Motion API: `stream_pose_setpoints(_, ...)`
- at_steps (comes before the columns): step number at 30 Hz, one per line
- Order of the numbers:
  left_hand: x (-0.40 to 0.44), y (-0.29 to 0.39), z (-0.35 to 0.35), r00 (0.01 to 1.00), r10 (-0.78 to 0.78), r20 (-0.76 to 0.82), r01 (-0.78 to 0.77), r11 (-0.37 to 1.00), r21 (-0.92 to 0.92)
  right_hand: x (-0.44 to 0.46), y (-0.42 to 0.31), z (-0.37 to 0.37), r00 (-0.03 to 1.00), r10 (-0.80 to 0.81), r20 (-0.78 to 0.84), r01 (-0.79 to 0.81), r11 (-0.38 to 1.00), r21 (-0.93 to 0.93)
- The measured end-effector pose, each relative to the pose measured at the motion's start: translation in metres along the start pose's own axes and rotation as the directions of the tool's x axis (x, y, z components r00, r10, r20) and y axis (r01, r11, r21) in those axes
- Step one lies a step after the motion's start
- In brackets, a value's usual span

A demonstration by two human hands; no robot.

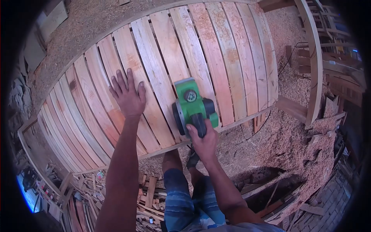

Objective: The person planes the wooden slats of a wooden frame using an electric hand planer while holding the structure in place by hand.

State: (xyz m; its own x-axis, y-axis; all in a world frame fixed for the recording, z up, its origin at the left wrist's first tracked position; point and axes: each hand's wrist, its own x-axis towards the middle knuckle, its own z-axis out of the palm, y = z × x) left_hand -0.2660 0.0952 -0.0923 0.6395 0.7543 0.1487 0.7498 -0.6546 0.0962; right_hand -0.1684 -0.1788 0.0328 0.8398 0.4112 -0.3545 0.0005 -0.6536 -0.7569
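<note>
A long panel of wooden slats with narrow gaps between them lies across the view. My left hand rests on the slats, fingers spread, holding nothing. To its right, a green electric planer sits on the slats near the edge closest to me. My right hand is wrapped round the planer's black rear handle. The planer's sole is hidden beneath its body.
Wood shavings cover the ground at the right. A wooden frame stands beyond the panel's right end. Scrap wood pieces lie below the near edge, around my legs. A dark cable runs by the right frame.
</note>
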Motion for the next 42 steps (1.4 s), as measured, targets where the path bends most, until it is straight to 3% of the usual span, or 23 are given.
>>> stream_pose_setpoints(2,0.002,0.0,-0.002,1.0,-0.005,0.015,0.006,1.0,-0.009,0.027,-0.022,0.01,1.0,0.019,0.021,-0.021,0.996,0.082)
stream_pose_setpoints(18,0.011,-0.004,-0.008,0.99,-0.032,0.136,0.037,0.999,-0.031,0.231,-0.172,0.086,0.991,-0.107,-0.074,0.111,0.993,0.05)
stream_pose_setpoints(23,0.016,-0.004,-0.012,0.99,-0.026,0.137,0.029,0.999,-0.023,0.255,-0.196,0.091,0.986,-0.153,-0.07,0.154,0.988,0.012)
stream_pose_setpoints(26,0.011,-0.004,-0.014,0.989,-0.03,0.142,0.034,0.999,-0.028,0.278,-0.206,0.104,0.956,-0.249,-0.157,0.246,0.968,-0.043)
stream_pose_setpoints(31,0.012,-0.004,-0.012,0.997,-0.027,0.072,0.031,0.998,-0.052,0.319,-0.225,0.117,0.963,-0.258,-0.082,0.262,0.964,0.044)
stream_pose_setpoints(33,0.009,-0.004,-0.012,0.999,-0.019,0.043,0.021,0.999,-0.05,0.303,-0.203,0.107,0.983,-0.184,0.028,0.182,0.981,0.062)
stream_pose_setpoints(36,0.002,-0.005,-0.001,1.0,-0.02,0.009,0.02,0.999,-0.03,0.223,-0.157,0.08,0.97,-0.239,-0.046,0.242,0.968,0.068)
stream_pose_setpoints(39,0.0,-0.006,0.005,0.999,-0.017,-0.029,0.017,1.0,-0.012,0.123,-0.103,0.041,0.991,-0.131,0.007,0.129,0.985,0.113)
stream_pose_setpoints(41,-0.004,-0.007,0.008,0.998,-0.007,-0.057,0.006,1.0,-0.015,0.053,-0.066,0.01,0.996,0.018,0.09,-0.033,0.985,0.168)
stream_pose_setpoints(42,-0.004,-0.007,0.009,0.998,-0.006,-0.062,0.005,1.0,-0.012,0.018,-0.037,-0.001,0.996,0.043,0.08,-0.052,0.993,0.11)
